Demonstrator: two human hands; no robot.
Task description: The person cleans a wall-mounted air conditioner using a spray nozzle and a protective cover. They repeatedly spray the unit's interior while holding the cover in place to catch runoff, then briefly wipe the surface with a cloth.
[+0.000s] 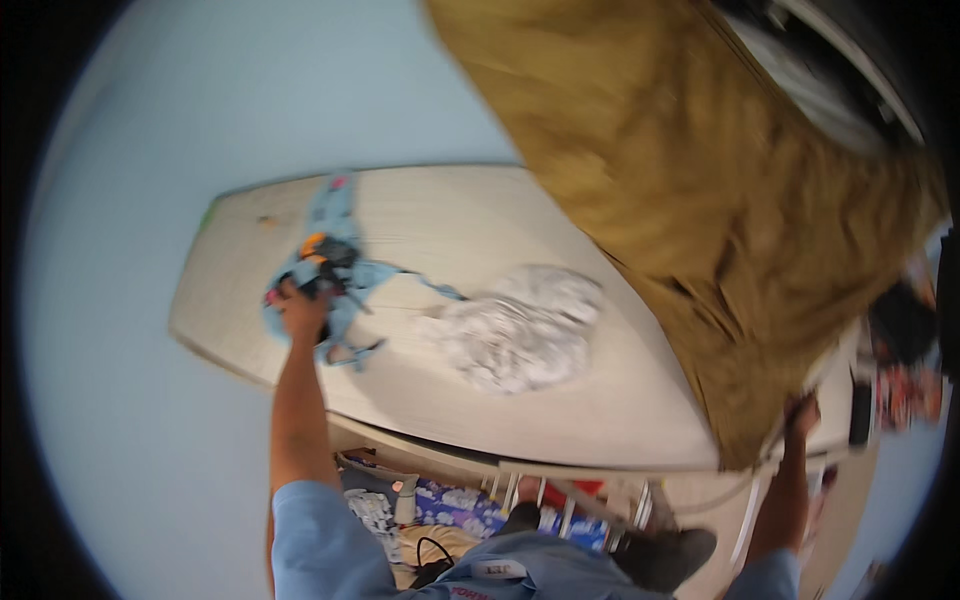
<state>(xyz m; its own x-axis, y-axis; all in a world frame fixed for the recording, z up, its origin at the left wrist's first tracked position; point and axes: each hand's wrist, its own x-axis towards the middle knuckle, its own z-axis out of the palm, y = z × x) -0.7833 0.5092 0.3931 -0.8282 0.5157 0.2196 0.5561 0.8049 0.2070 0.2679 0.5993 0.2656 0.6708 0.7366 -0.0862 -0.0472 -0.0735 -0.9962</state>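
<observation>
Head view shows a pale table [600,420] with a crumpled white-grey cloth [520,335] lying mid-top, well apart from either hand. Left hand [303,310] has its fingers closed on a light-blue garment [335,265] at the table's left. Right hand [800,415] grips a mustard-brown garment [720,200], blurred, hanging large over the table's right side

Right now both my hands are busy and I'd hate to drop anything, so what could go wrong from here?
The mustard-brown garment hangs from the right hand by one edge, so it might slip, or sweep the white crumpled cloth off the table. The left hand lies on the light-blue garment near the table's edge; a tug could drag it off.
</observation>
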